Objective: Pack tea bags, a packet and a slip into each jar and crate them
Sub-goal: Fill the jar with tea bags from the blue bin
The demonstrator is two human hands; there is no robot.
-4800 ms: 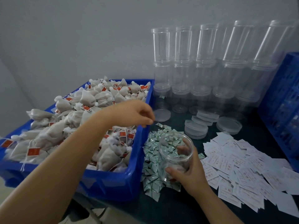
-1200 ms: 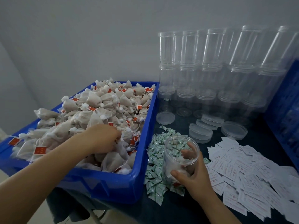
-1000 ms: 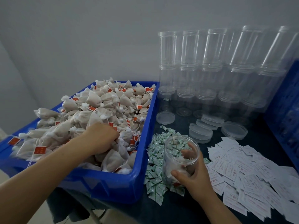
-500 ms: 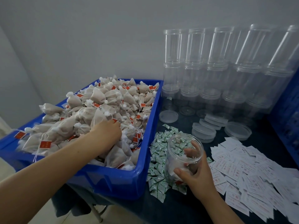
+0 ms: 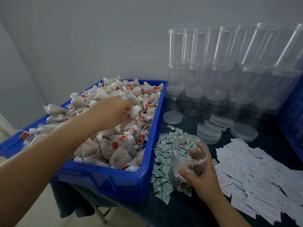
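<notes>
A blue bin (image 5: 114, 181) on the left is heaped with white tea bags (image 5: 118, 145) carrying red tags. My left hand (image 5: 111, 112) is raised over the heap and pinches a tea bag (image 5: 136, 111) at its fingertips. My right hand (image 5: 201, 174) grips a clear open jar (image 5: 185, 154) standing on the dark table, with a few tea bags at its bottom. Small green-and-white packets (image 5: 162, 169) lie in a pile around the jar. White printed slips (image 5: 255, 169) are spread to the right.
Stacks of empty clear jars (image 5: 221, 66) line the back wall. Loose clear lids (image 5: 209, 133) lie in front of them. A blue crate (image 5: 293, 125) stands at the right edge. The table's front edge runs below the bin, with floor beyond.
My left hand has lifted out of the tea bag heap and moved right toward the jar with a tea bag in its fingers. The right hand still grips the jar.
</notes>
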